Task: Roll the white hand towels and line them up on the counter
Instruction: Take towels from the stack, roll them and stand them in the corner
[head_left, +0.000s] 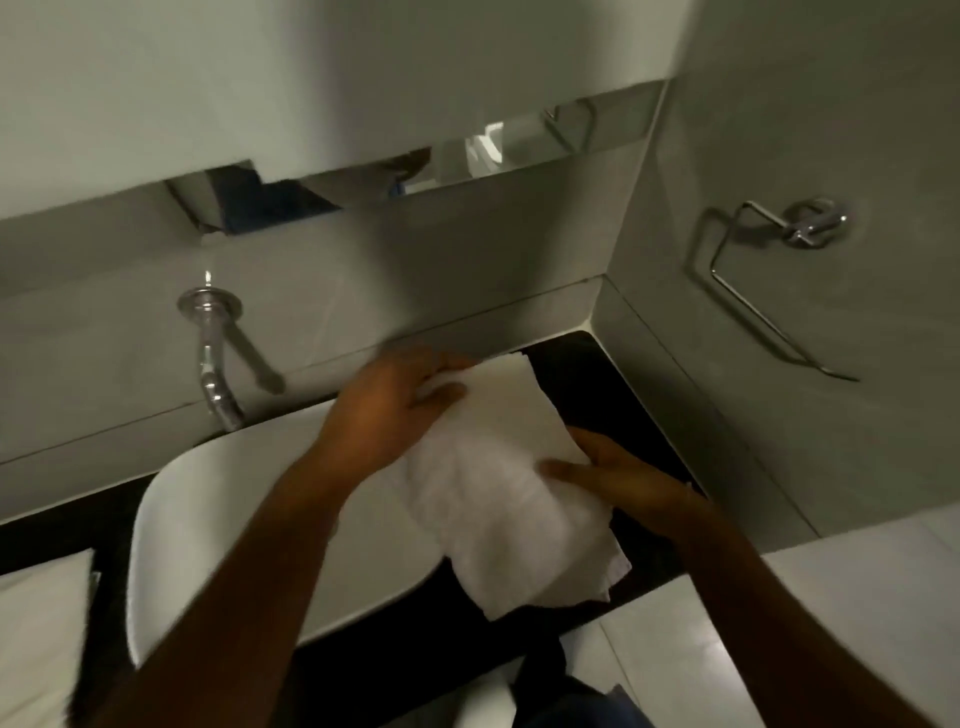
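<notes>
Towel (511, 499) between left hand (387, 410), right hand (613, 475) grip.

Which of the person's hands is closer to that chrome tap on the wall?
The left hand. It rests on the far end of the white towel, just right of the tap. The right hand holds the towel's right edge, farther from the tap.

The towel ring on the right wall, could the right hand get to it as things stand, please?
Probably yes: nothing stands between the right hand and the towel ring, though that hand now holds the towel.
</notes>
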